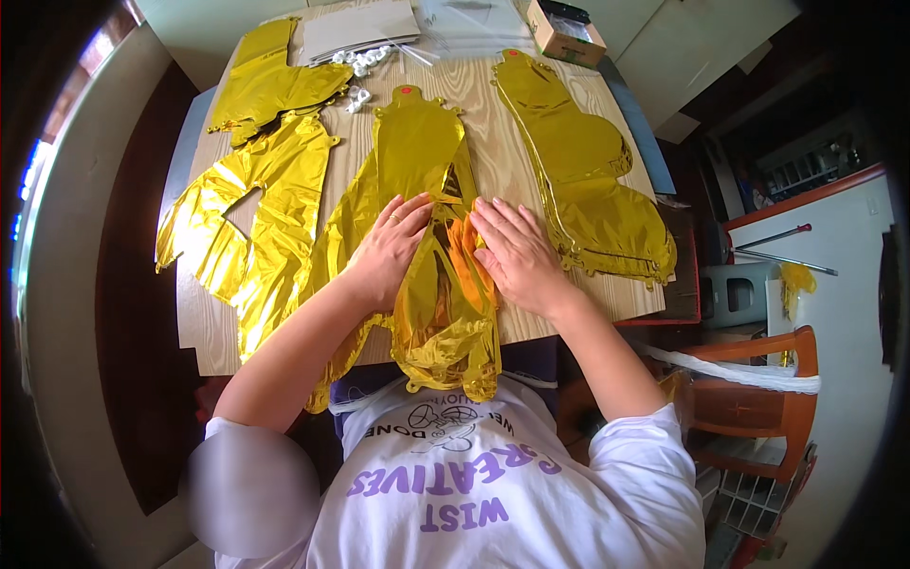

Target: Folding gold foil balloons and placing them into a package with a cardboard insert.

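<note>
A flat gold foil balloon (414, 142) lies lengthwise in front of me, its lower end creased and hanging over the table's near edge. My left hand (391, 245) rests on its left side, palm down with the fingers stretched out. On the other side my right hand (517, 251) presses flat, thumb spread a little from the fingers. Between both hands the foil is bunched into shiny folds. Another crumpled gold foil balloon (284, 180) spreads out to the left. Along the right lies a smoother gold foil balloon (569, 152) with rounded bulges.
More gold foil balloons (256, 81) are piled at the far left of the wooden table (332, 194). Behind are small white pieces (365, 62), a white paper stack (360, 28), clear plastic sheets (469, 28) and a cardboard box (567, 36). A wooden chair (796, 417) stands at right.
</note>
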